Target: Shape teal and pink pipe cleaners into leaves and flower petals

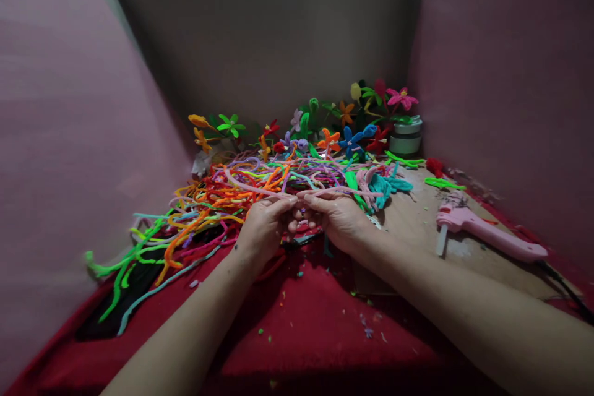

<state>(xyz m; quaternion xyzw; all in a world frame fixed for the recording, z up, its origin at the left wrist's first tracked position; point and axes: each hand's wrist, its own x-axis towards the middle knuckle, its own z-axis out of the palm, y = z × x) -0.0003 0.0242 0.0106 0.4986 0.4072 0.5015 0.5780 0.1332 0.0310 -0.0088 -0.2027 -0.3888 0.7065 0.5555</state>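
Observation:
My left hand and my right hand meet fingertip to fingertip above the front of the table. Both pinch a pale pink pipe cleaner, which sticks out to the left past one hand and to the right past the other. Its middle part is hidden by my fingers. Just behind my hands lies a tangled heap of pipe cleaners in orange, red, green, purple and pink. Close to my right hand rests a bundle of teal and pink bent pipe-cleaner pieces.
On a cardboard sheet at the right lies a pink glue gun with its cord trailing off. Pipe-cleaner flowers stand along the back, beside a white pot. Small scraps dot the red cloth. Pink walls flank both sides.

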